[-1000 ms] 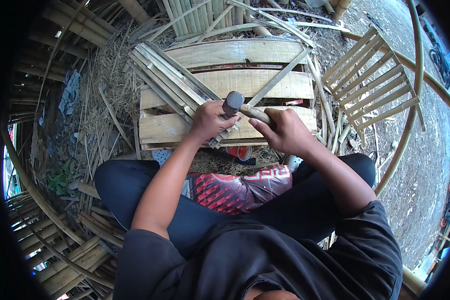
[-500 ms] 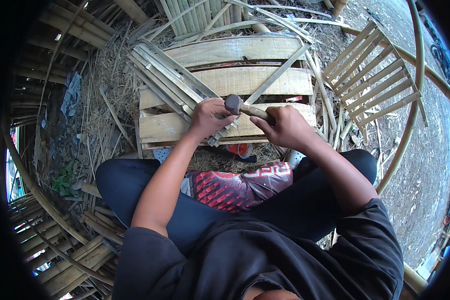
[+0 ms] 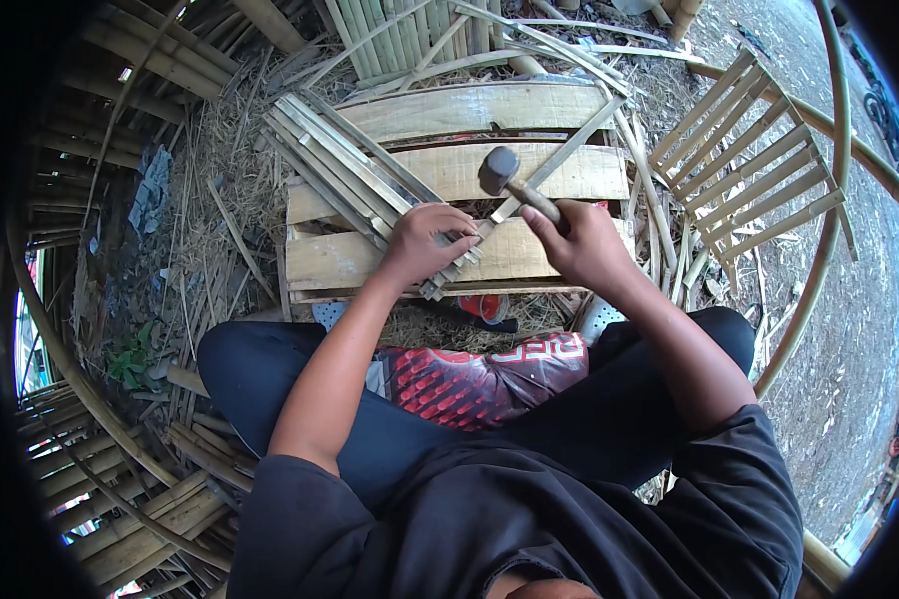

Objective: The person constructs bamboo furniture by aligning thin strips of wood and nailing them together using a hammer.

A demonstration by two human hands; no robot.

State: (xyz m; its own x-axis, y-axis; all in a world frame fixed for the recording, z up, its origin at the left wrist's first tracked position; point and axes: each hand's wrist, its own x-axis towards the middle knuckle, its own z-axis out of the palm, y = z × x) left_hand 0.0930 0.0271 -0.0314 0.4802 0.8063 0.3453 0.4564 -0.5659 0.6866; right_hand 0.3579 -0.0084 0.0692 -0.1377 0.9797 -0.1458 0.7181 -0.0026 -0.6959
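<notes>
My right hand [image 3: 591,243] is wrapped round the wooden handle of a hammer [image 3: 499,171], whose dark metal head is raised above the work. To its left, my left hand [image 3: 427,243] pinches thumb and fingers together over the near ends of a bundle of bamboo strips [image 3: 332,165]. Whatever sits in that pinch is too small to make out. The strips fan away to the far left across a low table of pale wooden planks [image 3: 440,112]. Another bamboo strip [image 3: 567,148] slants toward the far right, its near end by my left fingertips.
A slatted bamboo panel [image 3: 754,160] leans at the right against curved poles [image 3: 837,200]. Beyond the table stands another bamboo panel [image 3: 400,40] with loose strips before it. Below the table's near edge lie a red round container [image 3: 484,305] and a dark bar-like object [image 3: 494,324].
The hammer has lifted away from my left fingers, its head moving up and right with my right hand. My left hand keeps its pinch over the strip ends.
</notes>
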